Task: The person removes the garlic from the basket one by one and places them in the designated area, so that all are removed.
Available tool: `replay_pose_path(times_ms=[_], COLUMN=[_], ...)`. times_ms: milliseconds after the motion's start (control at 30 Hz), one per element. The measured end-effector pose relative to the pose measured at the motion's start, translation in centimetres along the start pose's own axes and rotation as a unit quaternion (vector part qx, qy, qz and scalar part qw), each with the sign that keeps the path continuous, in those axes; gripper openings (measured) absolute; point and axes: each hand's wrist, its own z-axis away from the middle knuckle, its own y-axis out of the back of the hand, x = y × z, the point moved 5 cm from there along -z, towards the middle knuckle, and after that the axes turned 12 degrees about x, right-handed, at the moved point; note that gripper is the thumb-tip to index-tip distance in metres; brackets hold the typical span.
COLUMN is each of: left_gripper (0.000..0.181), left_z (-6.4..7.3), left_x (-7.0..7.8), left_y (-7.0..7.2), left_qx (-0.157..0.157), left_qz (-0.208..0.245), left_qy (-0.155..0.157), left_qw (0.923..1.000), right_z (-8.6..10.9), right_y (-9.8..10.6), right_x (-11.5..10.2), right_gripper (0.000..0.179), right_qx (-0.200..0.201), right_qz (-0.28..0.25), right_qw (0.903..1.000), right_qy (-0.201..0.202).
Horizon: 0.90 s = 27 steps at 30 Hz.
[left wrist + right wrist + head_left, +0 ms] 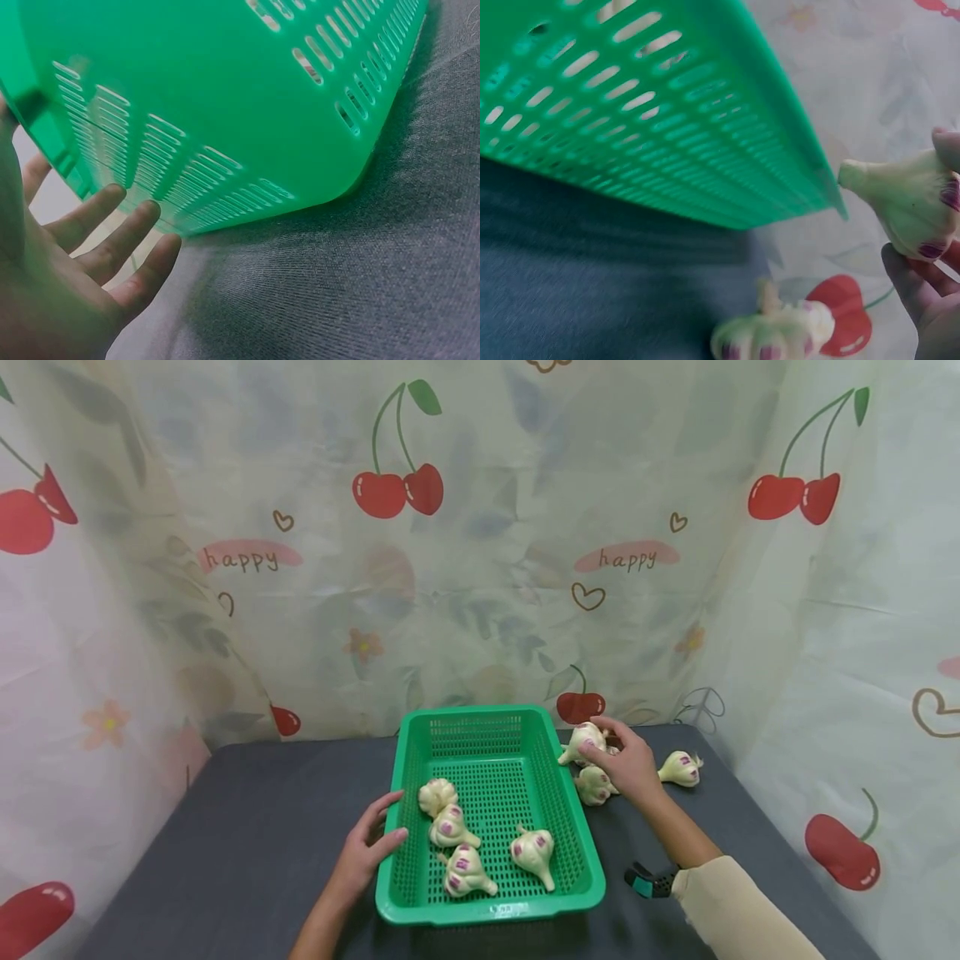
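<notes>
My right hand (626, 764) pinches a garlic bulb (581, 742) between thumb and fingers, just beyond the right rim of a green plastic basket (491, 912). In the right wrist view, that bulb's cut stem points at the basket's rim, raised above the table. Several white bulbs with purple patches lie inside the basket, among them one garlic bulb (533, 853) apart at the right. At the left rim is my left hand (363, 852); the left wrist view shows its fingers (120, 244) spread and fairly straight beside the slotted outer wall.
Under my right hand, a garlic bulb (595, 787) sits against the basket's outer right side, with another partly hidden behind the hand. Farther right lies a single garlic bulb (681, 769). A dark cloth (285, 827) covers the table; printed curtains (480, 568) enclose its back and sides.
</notes>
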Motion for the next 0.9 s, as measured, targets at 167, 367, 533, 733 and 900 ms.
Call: replay_pose_path(times_ms=[167, 367, 533, 733, 900], left_gripper=[0.052, 0.051, 0.052, 0.052, 0.052], left_z=[0.0, -0.1, -0.1, 0.0, -0.1], left_x=[0.0, 0.0, 0.0, 0.0, -0.2], left_y=[-0.1, 0.0, 0.0, -0.1, 0.0], left_qx=[-0.001, 0.002, -0.002, -0.006, -0.003], left_qz=[-0.002, -0.002, 0.002, 0.003, 0.007], left_qy=[0.003, 0.006, 0.007, 0.001, -0.001], left_qw=[1.0, 1.0, 1.0, 1.0, 1.0], right_z=[0.9, 2.0, 2.9, 4.2, 5.0], right_y=[1.1, 1.8, 2.2, 2.4, 2.4], right_x=[0.9, 2.1, 3.6, 6.0, 7.1], right_gripper=[0.051, 0.051, 0.051, 0.052, 0.053], right_qx=[0.029, 0.049, 0.059, 0.069, 0.074], right_qz=[-0.007, -0.004, -0.001, 0.05, 0.068], right_qw=[0.9995, 0.9984, 0.9975, 0.9952, 0.9936], right_qy=[-0.006, -0.029, -0.04, -0.049, -0.051])
